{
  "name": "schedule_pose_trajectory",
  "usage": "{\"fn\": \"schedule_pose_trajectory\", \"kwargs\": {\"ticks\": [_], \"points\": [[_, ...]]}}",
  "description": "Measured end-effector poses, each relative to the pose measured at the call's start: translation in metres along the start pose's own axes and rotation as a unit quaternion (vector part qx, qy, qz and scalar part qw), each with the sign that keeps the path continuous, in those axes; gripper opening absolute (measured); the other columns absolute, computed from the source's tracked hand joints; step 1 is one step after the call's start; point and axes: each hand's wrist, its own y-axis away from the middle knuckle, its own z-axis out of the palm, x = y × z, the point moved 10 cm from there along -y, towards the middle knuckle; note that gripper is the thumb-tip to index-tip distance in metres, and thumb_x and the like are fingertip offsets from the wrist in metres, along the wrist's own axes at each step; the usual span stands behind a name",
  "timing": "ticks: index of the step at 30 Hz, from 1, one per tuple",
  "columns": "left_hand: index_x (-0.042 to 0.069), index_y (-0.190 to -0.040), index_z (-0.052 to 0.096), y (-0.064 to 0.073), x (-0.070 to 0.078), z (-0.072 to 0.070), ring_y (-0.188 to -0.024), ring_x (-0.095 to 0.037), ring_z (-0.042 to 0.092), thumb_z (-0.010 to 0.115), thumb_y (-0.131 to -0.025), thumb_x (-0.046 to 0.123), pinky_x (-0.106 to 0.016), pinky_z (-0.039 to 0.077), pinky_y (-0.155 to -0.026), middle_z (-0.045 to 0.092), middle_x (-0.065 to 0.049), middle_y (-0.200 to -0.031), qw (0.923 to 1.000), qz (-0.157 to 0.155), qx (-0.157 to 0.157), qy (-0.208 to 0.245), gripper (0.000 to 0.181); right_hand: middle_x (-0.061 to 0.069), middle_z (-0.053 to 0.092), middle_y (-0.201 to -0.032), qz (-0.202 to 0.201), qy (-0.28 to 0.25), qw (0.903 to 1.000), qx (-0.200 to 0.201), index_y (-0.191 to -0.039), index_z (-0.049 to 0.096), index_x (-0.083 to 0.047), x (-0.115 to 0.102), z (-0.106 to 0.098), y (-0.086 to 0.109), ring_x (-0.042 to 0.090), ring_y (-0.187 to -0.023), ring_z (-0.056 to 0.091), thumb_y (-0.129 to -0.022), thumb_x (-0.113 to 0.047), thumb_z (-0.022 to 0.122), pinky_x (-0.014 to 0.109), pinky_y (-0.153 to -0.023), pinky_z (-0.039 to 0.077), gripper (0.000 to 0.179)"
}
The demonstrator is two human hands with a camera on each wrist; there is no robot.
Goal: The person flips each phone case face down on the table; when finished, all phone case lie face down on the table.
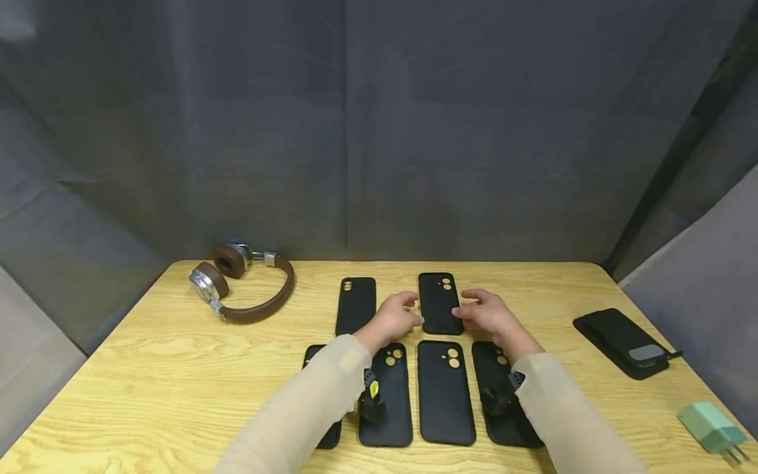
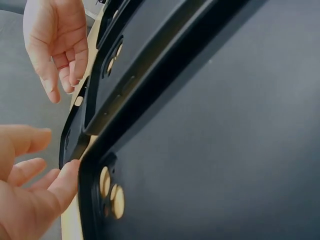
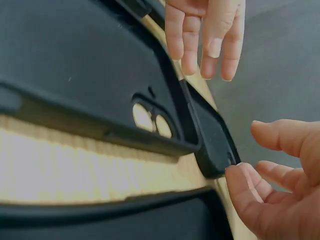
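Observation:
Several black phone cases lie in two rows on the wooden table. My left hand [image 1: 393, 319] and right hand [image 1: 488, 315] stand on either side of the back-row phone case [image 1: 439, 306]. Both hands have relaxed, slightly bent fingers with nothing gripped. The right thumb tip is at or near this case's right edge; whether it touches I cannot tell. Another back-row case [image 1: 356, 304] lies to the left, close to my left hand. In front are a second case [image 1: 445, 395], one [image 1: 387, 408] beneath the left wrist and one [image 1: 503, 401] partly hidden by the right wrist.
Brown headphones [image 1: 260, 311] lie at the back left. Stacked black flat items [image 1: 622, 339] rest on the right, and a green plug adapter [image 1: 710, 424] sits near the right edge. A dark cloth [image 1: 379, 131] hangs behind the table [image 1: 177, 375].

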Motion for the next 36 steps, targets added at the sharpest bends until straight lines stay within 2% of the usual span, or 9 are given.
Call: {"fn": "schedule_pose_trajectory", "kwargs": {"ticks": [4,8,12,18,23,28,31,36], "points": [[0.003,-0.136,0.044,-0.002,-0.003,0.007,-0.106,-0.029,0.057,0.066,-0.084,0.008,-0.032,0.051,-0.078,0.048,-0.019,-0.131,0.9998,-0.011,-0.018,0.006,0.056,0.03,0.03,-0.142,0.014,0.003,0.9999,-0.009,-0.14,0.028,0.006,0.008,0.0,-0.003,0.041,-0.113,0.052,-0.089,-0.012,0.058,0.045,-0.093,0.044,0.062],[0.002,-0.137,0.042,-0.003,-0.002,0.011,-0.108,-0.028,0.057,0.066,-0.084,0.007,-0.03,0.052,-0.078,0.046,-0.02,-0.133,0.9996,-0.01,-0.026,0.006,0.058,0.03,0.037,-0.136,0.01,0.015,0.9998,-0.01,-0.139,0.03,0.007,0.01,0.0,-0.005,0.034,-0.104,0.057,-0.087,-0.009,0.06,0.041,-0.087,0.049,0.062],[0.001,-0.135,0.044,-0.005,-0.003,0.012,-0.112,-0.029,0.054,0.065,-0.084,0.004,-0.03,0.05,-0.082,0.048,-0.021,-0.131,0.9997,-0.015,-0.021,0.0,0.056,0.027,0.046,-0.123,0.013,0.036,0.9992,-0.006,-0.137,0.034,0.006,0.013,0.0,-0.007,0.025,-0.095,0.056,-0.085,-0.008,0.062,0.035,-0.078,0.05,0.061],[0.003,-0.135,0.045,-0.007,-0.008,0.015,-0.115,-0.029,0.051,0.063,-0.085,0.002,-0.033,0.048,-0.085,0.051,-0.018,-0.127,0.9993,-0.035,-0.01,0.004,0.053,0.023,0.052,-0.113,0.015,0.055,0.9984,0.003,-0.136,0.036,0.006,0.015,0.001,-0.011,0.023,-0.089,0.056,-0.084,-0.003,0.061,0.034,-0.077,0.05,0.058],[0.002,-0.134,0.047,-0.009,-0.011,0.016,-0.115,-0.029,0.05,0.062,-0.085,-0.001,-0.031,0.048,-0.083,0.051,-0.018,-0.128,0.9985,-0.047,0.002,0.026,0.052,0.017,0.054,-0.099,0.013,0.065,0.9977,0.014,-0.134,0.039,0.007,0.015,0.001,-0.014,0.018,-0.072,0.053,-0.082,0.002,0.058,0.027,-0.063,0.045,0.055],[0.001,-0.133,0.048,-0.008,-0.01,0.016,-0.119,-0.03,0.047,0.06,-0.084,-0.004,-0.033,0.047,-0.085,0.05,-0.018,-0.128,0.9978,-0.046,0.014,0.046,0.05,0.018,0.054,-0.098,0.02,0.088,0.9954,0.031,-0.13,0.043,0.007,0.011,0.0,-0.014,0.017,-0.066,0.051,-0.078,0.006,0.059,0.026,-0.058,0.041,0.054],[0.0,-0.132,0.048,-0.007,-0.009,0.014,-0.118,-0.031,0.048,0.058,-0.085,-0.006,-0.031,0.048,-0.083,0.05,-0.019,-0.127,0.9972,-0.044,0.02,0.057,0.049,0.02,0.054,-0.098,0.029,0.092,0.9946,0.039,-0.128,0.044,0.008,0.008,0.0,-0.013,0.018,-0.066,0.052,-0.075,0.008,0.059,0.026,-0.057,0.042,0.055],[-0.001,-0.132,0.048,-0.005,-0.008,0.007,-0.11,-0.029,0.052,0.053,-0.086,-0.008,-0.029,0.049,-0.076,0.05,-0.019,-0.124,0.9943,-0.044,0.036,0.089,0.047,0.024,0.052,-0.109,0.032,0.072,0.9964,0.033,-0.126,0.045,0.01,0.004,0.002,-0.013,0.017,-0.068,0.056,-0.074,0.009,0.057,0.027,-0.06,0.048,0.053]]}}
